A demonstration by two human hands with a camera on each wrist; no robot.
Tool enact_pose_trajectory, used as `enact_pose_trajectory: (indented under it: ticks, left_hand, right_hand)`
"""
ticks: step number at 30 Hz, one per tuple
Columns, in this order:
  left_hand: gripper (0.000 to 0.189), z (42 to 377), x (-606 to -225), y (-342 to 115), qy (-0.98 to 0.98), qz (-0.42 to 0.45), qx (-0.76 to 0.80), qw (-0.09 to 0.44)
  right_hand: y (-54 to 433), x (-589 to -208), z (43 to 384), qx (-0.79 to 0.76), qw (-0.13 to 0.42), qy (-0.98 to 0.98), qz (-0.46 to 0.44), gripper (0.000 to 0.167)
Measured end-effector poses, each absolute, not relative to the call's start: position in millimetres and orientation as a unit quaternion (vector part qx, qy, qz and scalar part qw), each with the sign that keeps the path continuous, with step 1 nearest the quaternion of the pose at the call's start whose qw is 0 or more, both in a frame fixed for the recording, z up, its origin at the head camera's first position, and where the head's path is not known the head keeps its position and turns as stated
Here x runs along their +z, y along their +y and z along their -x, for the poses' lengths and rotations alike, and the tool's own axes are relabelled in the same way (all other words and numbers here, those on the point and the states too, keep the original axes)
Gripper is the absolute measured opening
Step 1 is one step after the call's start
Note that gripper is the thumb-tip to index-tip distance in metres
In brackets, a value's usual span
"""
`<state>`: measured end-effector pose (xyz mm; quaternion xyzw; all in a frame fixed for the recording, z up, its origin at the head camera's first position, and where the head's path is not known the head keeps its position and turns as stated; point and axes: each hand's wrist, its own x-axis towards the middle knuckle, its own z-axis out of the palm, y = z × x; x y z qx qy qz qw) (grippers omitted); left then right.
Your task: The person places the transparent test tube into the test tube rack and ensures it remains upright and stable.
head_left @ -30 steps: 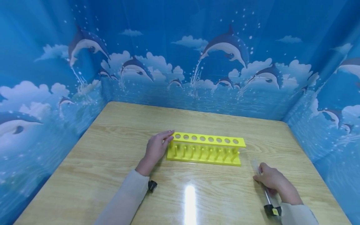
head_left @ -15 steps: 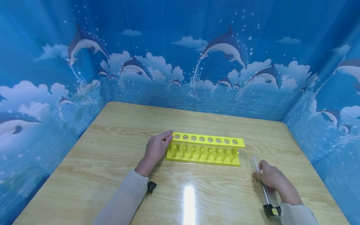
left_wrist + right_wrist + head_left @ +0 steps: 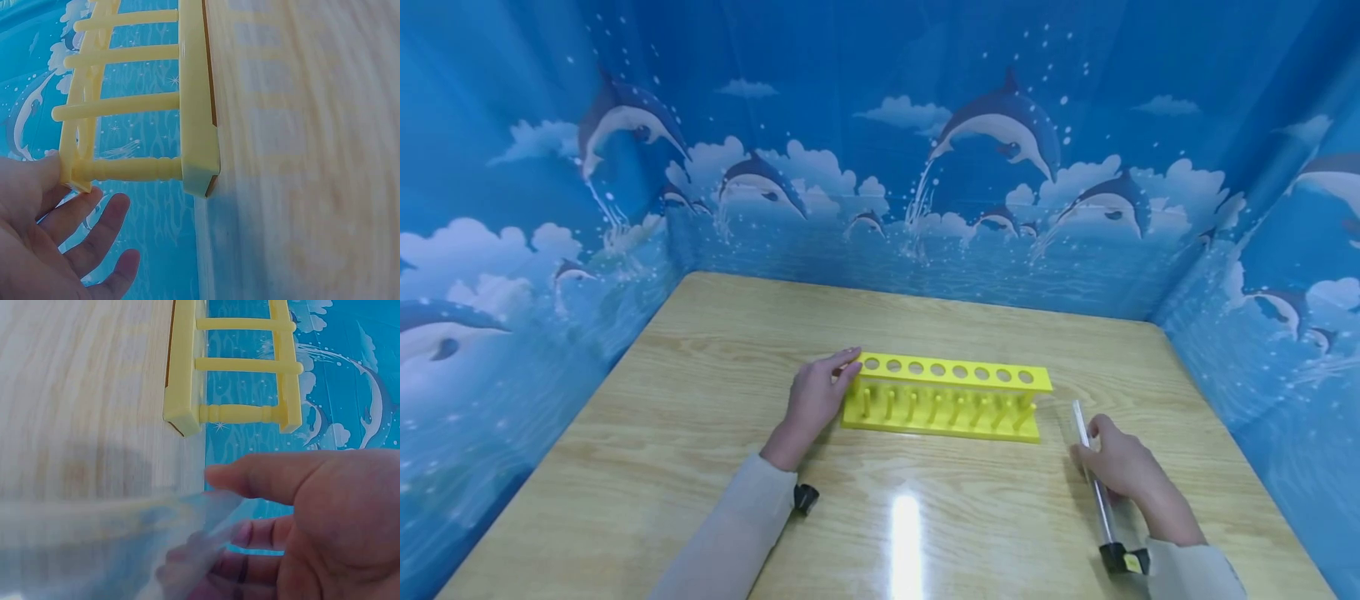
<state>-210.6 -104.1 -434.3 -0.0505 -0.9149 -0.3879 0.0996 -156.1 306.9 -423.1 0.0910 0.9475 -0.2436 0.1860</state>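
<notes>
While my right hand (image 3: 1123, 462) is pinching the clear tube (image 3: 1102, 506), the rack (image 3: 946, 410) is standing toward its ten o'clock.
Seen from my head, the tube is pointing its far end toward eleven o'clock and its near end toward five; I cannot tell whether it is touching the table (image 3: 1000, 500). The rack is resting upright on the table, its long axis running from nine o'clock to just past three, so tube and rack are lying at a steep angle to each other. Its three-o'clock end is sitting nearer my right hand, apart from the tube. At the nine-o'clock end, my left hand (image 3: 814, 396) is gripping the rack's top corner.
</notes>
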Motion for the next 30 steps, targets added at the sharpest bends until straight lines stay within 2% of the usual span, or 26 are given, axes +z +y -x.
enact_pose_trajectory:
  ticks: [9, 22, 30]
  left_hand:
    - [0.035, 211.1, -433.9, -103.6, -0.916, 0.052, -0.384, 0.102]
    - [0.036, 211.2, -434.3, -103.5, -0.915, 0.049, -0.388, 0.097]
    - [0.036, 211.0, -433.6, -102.9, -0.916, 0.04, -0.389, 0.087]
  right_hand:
    - [300.0, -416.5, 160.1, -0.253, 0.148, 0.953, -0.079, 0.046]
    - [286.3, -410.5, 159.8, -0.311, 0.014, 0.95, -0.037, 0.052]
    - [274.7, -404.5, 162.1, -0.35, -0.037, 0.935, -0.052, 0.051]
